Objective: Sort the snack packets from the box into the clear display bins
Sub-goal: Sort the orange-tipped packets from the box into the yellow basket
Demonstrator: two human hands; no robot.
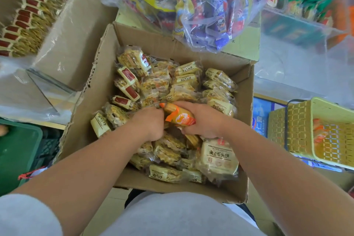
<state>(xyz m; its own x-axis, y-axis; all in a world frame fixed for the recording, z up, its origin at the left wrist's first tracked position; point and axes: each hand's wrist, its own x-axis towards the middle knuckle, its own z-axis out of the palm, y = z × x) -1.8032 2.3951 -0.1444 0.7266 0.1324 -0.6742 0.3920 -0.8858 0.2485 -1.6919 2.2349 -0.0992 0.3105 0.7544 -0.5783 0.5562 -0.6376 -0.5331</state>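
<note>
An open cardboard box (95, 86) in front of me holds several cream and red-labelled snack packets (187, 77). Both hands are down among them at the box's middle. My right hand (201, 120) is closed around an orange packet (179, 116) whose tip points left. My left hand (148, 122) is curled right beside it, fingers dug into the packets; what it grips is hidden. A clear display bin (47, 82) at the left holds rows of red-labelled packets (28, 19). Another clear bin (298, 74) stands at the right.
Clear plastic bags of blue, red and yellow snacks (201, 5) lie on a box behind the cardboard box. A yellow-green basket (316, 130) stands at the right with an orange packet inside. A green crate (17, 151) sits at the lower left.
</note>
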